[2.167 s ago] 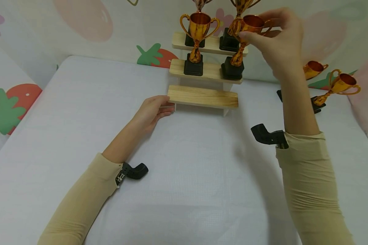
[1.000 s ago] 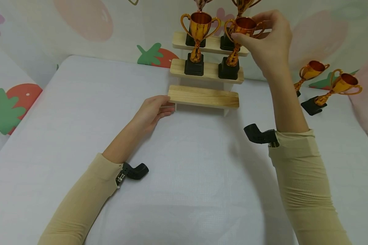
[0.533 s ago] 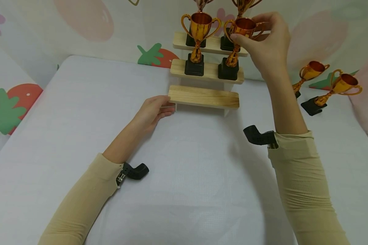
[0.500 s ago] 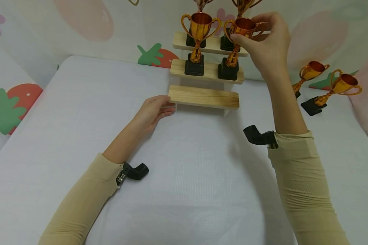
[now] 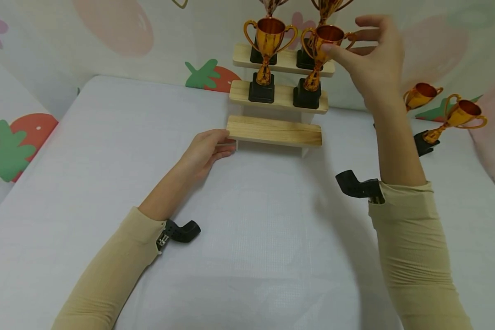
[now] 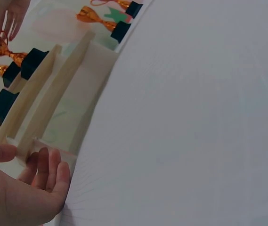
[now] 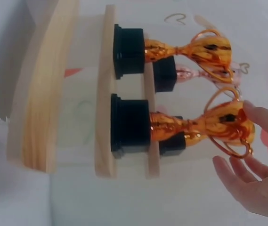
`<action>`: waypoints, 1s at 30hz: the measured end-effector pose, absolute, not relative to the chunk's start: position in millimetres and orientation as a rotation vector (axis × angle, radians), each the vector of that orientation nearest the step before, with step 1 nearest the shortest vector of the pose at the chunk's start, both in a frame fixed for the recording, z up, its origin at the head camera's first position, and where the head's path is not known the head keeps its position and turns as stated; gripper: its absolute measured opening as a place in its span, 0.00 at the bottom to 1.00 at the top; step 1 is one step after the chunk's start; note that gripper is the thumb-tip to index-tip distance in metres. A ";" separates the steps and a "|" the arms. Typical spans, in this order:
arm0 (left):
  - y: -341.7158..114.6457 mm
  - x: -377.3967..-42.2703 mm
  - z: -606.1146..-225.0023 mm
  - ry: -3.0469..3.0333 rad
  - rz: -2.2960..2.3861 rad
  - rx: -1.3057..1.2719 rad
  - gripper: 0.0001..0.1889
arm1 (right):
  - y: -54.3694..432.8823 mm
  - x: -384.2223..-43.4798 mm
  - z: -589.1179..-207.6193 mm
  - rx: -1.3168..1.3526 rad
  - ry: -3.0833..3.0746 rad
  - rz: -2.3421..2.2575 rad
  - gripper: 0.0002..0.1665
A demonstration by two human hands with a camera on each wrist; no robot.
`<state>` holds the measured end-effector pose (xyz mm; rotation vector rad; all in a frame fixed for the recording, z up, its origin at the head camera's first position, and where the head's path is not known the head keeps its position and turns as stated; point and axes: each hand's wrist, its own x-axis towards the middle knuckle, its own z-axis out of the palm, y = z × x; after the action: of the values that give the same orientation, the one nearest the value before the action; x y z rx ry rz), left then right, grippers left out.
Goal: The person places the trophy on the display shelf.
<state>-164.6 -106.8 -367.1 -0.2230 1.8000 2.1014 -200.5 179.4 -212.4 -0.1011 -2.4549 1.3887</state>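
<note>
A three-tier wooden display stand [image 5: 274, 130] stands at the table's back. My left hand [image 5: 202, 153] pinches the left end of its lowest shelf, thumb above and fingers below. On the middle shelf stand two gold trophies with black bases: a left trophy [image 5: 261, 78] and a right trophy [image 5: 307, 94]. Beside the right trophy's cup is my right hand [image 5: 377, 64], its fingers extended and spread around the handle side. In the right wrist view the thumb lies close to the cup [image 7: 228, 120] and the fingers stand apart from it.
The top shelf [image 5: 286, 59] bears a pinkish trophy [image 5: 271, 6] and a gold trophy [image 5: 327, 8]. Two more gold trophies, one [image 5: 422, 94] partly behind my right arm and another [image 5: 464, 112], are at the table's back right. A patterned curtain [image 5: 148, 41] hangs behind.
The right trophy was shifted left and set squarely on the middle shelf. Since then my right hand has loosened its fingers and moved right, off the cup. My left hand has stayed still.
</note>
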 end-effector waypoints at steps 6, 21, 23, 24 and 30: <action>-106.9 -165.0 -367.7 1.786 2.114 -0.228 0.25 | 188.1 -195.3 -209.8 -0.096 -2.464 1.374 0.40; -108.3 -164.0 -367.5 1.800 2.104 -0.222 0.25 | 206.0 -189.4 -213.3 -0.130 -2.466 1.367 0.36; -108.2 -164.1 -366.9 1.794 2.109 -0.224 0.25 | 208.7 -188.8 -215.0 -0.127 -2.458 1.377 0.35; -108.1 -164.1 -366.6 1.791 2.110 -0.225 0.25 | 210.1 -188.7 -215.9 -0.129 -2.455 1.386 0.35; -107.2 -165.6 -367.4 1.786 2.112 -0.213 0.25 | 219.6 -189.8 -222.2 -0.160 -2.436 1.397 0.33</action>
<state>-165.6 -107.2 -367.4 -0.2132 1.7865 2.1117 -189.8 219.6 -222.2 -0.1596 -2.4362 1.3971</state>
